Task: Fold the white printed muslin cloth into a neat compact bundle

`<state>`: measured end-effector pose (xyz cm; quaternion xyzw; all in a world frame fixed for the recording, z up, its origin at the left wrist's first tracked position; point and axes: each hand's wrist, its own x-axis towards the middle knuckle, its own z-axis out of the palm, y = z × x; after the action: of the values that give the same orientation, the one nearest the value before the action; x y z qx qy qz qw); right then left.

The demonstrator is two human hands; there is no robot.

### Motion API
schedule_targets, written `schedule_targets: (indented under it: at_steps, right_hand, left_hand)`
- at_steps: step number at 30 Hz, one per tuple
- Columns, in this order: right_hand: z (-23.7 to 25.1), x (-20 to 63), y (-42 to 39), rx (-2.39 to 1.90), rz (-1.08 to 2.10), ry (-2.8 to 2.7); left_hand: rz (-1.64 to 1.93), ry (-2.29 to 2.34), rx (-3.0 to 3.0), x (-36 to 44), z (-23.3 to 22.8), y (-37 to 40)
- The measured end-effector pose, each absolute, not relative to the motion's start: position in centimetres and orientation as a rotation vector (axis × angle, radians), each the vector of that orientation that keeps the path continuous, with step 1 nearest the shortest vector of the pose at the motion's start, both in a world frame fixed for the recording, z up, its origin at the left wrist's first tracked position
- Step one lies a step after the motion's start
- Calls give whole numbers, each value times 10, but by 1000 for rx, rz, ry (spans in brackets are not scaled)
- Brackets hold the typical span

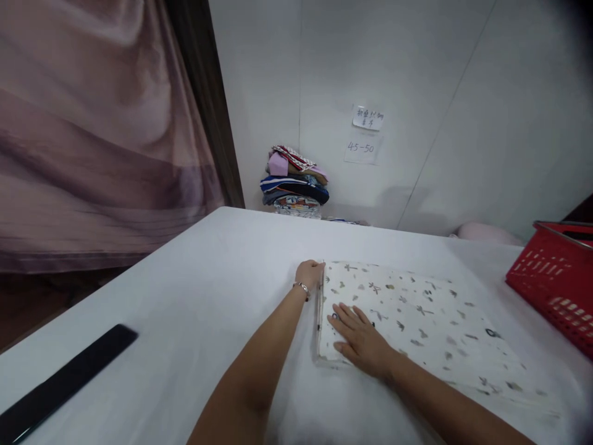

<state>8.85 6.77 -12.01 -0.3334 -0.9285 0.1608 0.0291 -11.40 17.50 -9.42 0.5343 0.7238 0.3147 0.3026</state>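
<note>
Two bare forearms, nearest the lens, reach over a white table [194, 290]. Right hand [359, 340] — open, fingers spread, palm flat on the near left corner of a folded patterned cloth [417, 321] lying right of centre. Left hand [310, 274] — curled, pinching the cloth's far left corner. Step judged: squaring the folded edge; a further fold would call for lifting that edge. Also: black strip [65, 383], red basket [556, 278], stacked fabrics [294, 182].
</note>
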Motion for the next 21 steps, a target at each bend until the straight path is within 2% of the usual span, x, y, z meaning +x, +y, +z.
schedule_targets:
  at_steps: [9, 21]
  right_hand:
    - [-118, 88, 66, -1018, 474, -2868]
    - [-118, 88, 66, -1013, 500, -2845]
  left_hand:
    - [693, 1981, 1441, -103, -103, 189]
    - [749, 1975, 1349, -102, -109, 202]
